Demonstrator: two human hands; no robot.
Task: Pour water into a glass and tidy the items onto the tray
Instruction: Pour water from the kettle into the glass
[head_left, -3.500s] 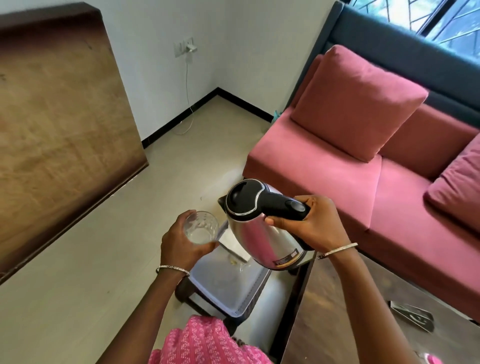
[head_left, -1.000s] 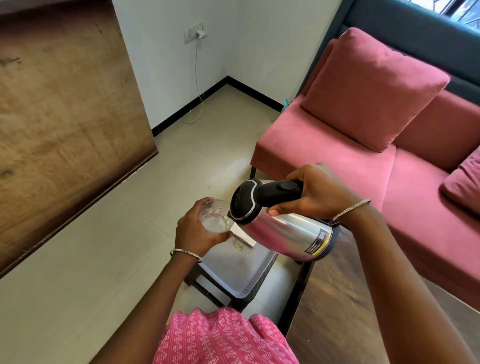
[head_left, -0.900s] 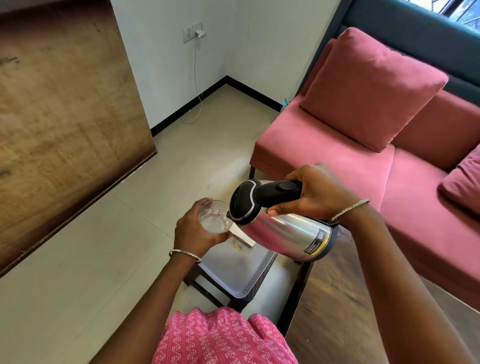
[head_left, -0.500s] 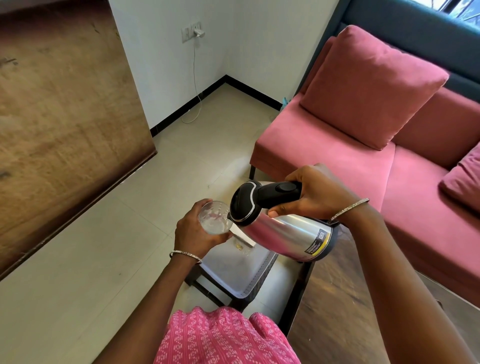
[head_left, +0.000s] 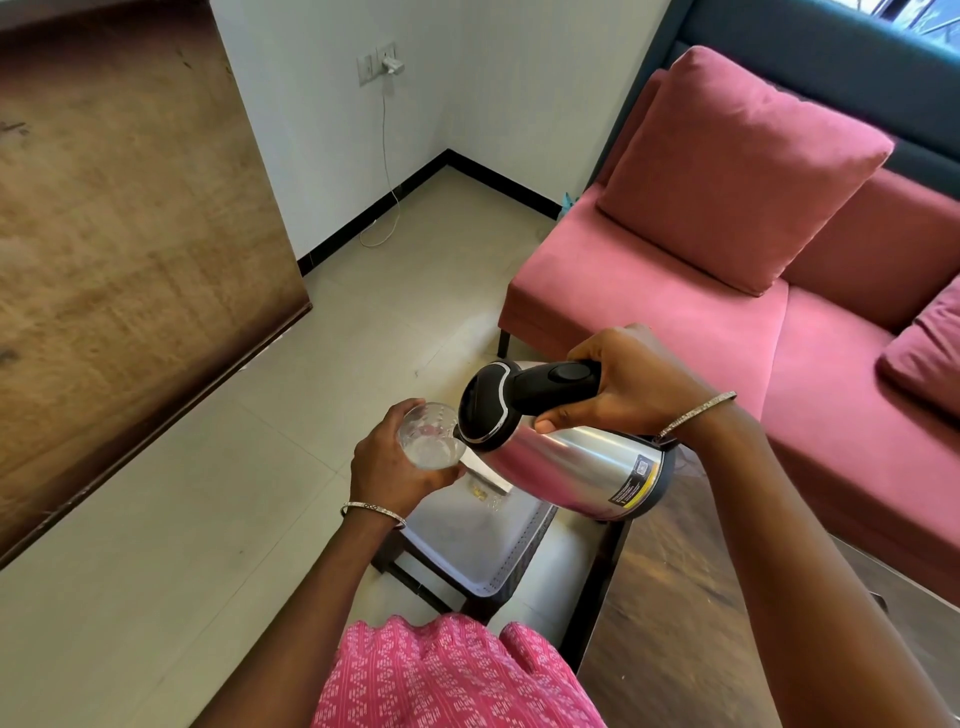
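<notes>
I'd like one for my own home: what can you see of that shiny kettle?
The shiny steel kettle with a black lid and handle has a black base ring and a dark label with a yellow strip. It is tipped almost on its side in the air, spout at the rim of the clear drinking glass. The right hand grips its handle.

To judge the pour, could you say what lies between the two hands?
Head view: the glass in the left hand, then the black kettle lid.
</notes>
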